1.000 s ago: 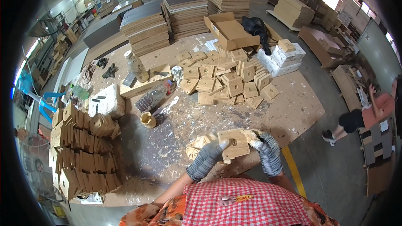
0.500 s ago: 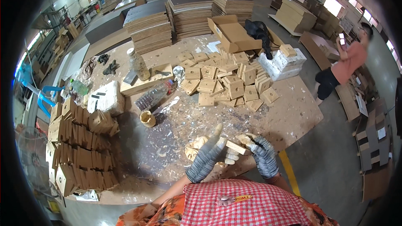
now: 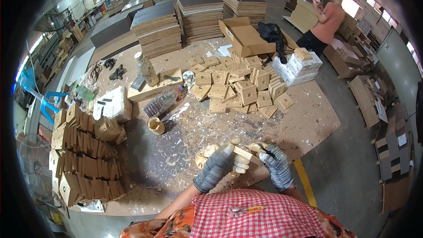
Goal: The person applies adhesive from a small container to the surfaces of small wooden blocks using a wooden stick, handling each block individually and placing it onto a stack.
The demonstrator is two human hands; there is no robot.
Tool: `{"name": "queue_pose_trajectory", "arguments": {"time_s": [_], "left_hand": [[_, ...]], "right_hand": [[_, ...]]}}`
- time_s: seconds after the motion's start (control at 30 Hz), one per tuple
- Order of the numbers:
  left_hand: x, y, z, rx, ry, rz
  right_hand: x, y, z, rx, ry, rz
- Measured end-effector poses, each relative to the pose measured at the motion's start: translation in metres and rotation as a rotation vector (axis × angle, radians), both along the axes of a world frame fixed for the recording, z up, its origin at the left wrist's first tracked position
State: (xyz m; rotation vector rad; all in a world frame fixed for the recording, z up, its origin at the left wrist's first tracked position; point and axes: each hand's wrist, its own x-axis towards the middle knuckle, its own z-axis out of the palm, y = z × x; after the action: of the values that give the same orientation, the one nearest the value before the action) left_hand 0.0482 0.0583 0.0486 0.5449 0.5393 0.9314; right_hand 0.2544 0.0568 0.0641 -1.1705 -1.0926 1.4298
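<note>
Both of my hands wear grey knit gloves with pale fingertips. Near the front edge of the table, my left hand [image 3: 218,165] is closed around a small flat wooden block [image 3: 246,154], its narrow edge turned up. My right hand [image 3: 276,165] is bent in a pinch at the block's right end; what its fingers hold, if anything, is hidden. A crumpled yellowish cloth [image 3: 203,155] lies on the table, partly behind my left hand. Farther off is a loose heap of square wooden blocks [image 3: 218,91] with holes through them.
Stacked wooden blocks [image 3: 88,163] stand at the left. Nearby are a small round tub [image 3: 156,126], a plastic bottle [image 3: 163,101] lying down and an upright jar [image 3: 146,68]. Behind the heap sits an open cardboard box [image 3: 246,39]. A person [image 3: 328,20] is beyond the table's right side.
My left thumb has come down from upright toward the block, and the block tilts a little more. The right hand has shifted slightly. The person at the right has moved farther off and leftward.
</note>
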Motion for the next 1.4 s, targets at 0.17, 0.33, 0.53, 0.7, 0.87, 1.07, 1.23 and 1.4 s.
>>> {"name": "queue_pose_trajectory", "arguments": {"time_s": [0.17,0.33,0.53,0.7,0.87,1.07,1.23,1.4], "left_hand": [[0.000,-0.005,0.009,0.040,0.141,0.036],[-0.005,-0.003,0.008,0.346,0.995,0.065],[0.003,-0.015,0.004,0.138,0.393,0.288],[-0.002,-0.016,0.004,0.021,0.238,0.241],[-0.001,-0.018,0.006,-0.098,0.081,0.175],[0.004,-0.019,0.016,-0.043,0.105,0.164],[0.006,-0.021,0.015,0.007,0.205,0.239],[0.006,-0.020,0.004,-0.091,0.070,0.282]], "right_hand": [[0.009,-0.001,-0.013,-0.208,0.041,-0.047],[0.008,-0.003,-0.033,-0.177,0.229,0.061],[0.001,-0.006,-0.016,-0.186,0.095,0.117],[-0.003,-0.005,0.012,0.107,-0.086,-0.064],[-0.009,-0.008,0.026,0.490,-0.095,-0.006],[-0.012,-0.004,0.031,0.533,-0.163,0.005],[-0.012,0.000,0.028,0.746,-0.479,0.043],[-0.010,0.001,0.027,0.704,-0.593,0.072]]}}
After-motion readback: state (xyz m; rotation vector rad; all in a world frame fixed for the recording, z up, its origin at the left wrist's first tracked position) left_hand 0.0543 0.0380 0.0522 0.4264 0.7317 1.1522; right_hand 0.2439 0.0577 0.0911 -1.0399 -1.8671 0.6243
